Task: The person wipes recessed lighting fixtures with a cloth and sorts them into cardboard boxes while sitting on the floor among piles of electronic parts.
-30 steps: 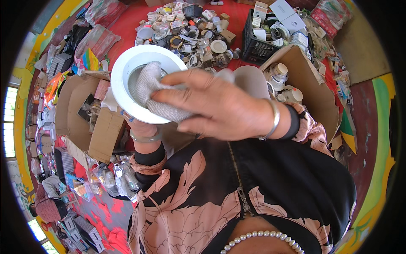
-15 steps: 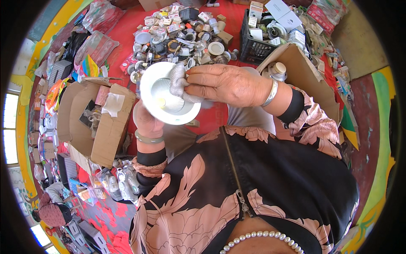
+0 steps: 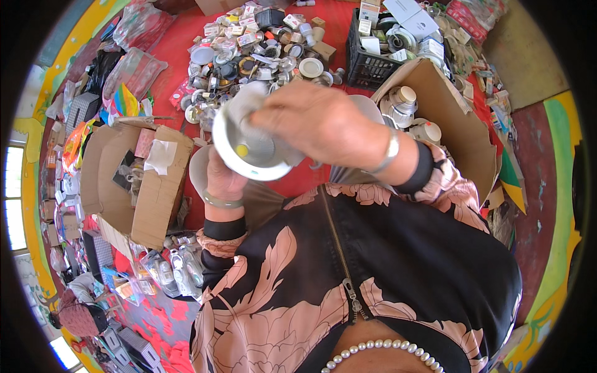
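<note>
My left hand (image 3: 225, 179) gripping a white lamp fitting (image 3: 260, 150), my right hand (image 3: 326, 124) pinching a grey cloth (image 3: 242, 104) at its rim

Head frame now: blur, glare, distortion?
Head view: right hand and grey cloth blurred, left hand and white fixture clearer; head view, left edge: window washed out white; head view, rim: fisheye bends the painted wall, corners black.

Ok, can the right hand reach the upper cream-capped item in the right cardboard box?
Probably yes: the cardboard box is open and nothing visibly blocks the cream-capped item, but the right hand holds a grey cloth.
</note>
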The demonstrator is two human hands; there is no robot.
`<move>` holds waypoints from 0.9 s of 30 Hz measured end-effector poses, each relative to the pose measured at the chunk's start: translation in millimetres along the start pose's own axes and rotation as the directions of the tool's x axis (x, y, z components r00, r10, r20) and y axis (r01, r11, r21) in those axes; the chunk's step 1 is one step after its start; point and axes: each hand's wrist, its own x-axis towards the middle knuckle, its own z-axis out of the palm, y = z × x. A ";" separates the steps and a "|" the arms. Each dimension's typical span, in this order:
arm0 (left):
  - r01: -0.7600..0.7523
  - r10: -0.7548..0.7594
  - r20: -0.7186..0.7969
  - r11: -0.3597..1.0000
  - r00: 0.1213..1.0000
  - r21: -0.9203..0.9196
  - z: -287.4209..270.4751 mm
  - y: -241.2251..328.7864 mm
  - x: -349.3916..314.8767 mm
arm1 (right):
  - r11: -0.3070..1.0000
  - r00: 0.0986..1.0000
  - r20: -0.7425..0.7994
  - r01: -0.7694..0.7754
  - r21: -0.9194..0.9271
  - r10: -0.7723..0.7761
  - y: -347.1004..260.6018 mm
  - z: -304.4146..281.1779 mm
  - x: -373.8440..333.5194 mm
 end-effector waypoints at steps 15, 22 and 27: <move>-0.194 0.166 0.171 0.967 0.971 0.163 -0.5 -6.0 -12.7 | 0.923 0.833 0.535 -0.306 0.233 0.141 13.1 3.0 -12.3; -0.297 0.407 -0.014 0.690 0.914 0.660 15.0 0.7 -5.7 | 0.825 0.907 0.287 -0.406 0.394 0.309 -1.9 2.9 -0.8; -0.331 0.526 -0.253 0.773 0.812 0.541 38.8 0.3 -11.2 | 0.944 0.956 0.157 -0.276 0.181 0.249 -36.0 27.3 -7.1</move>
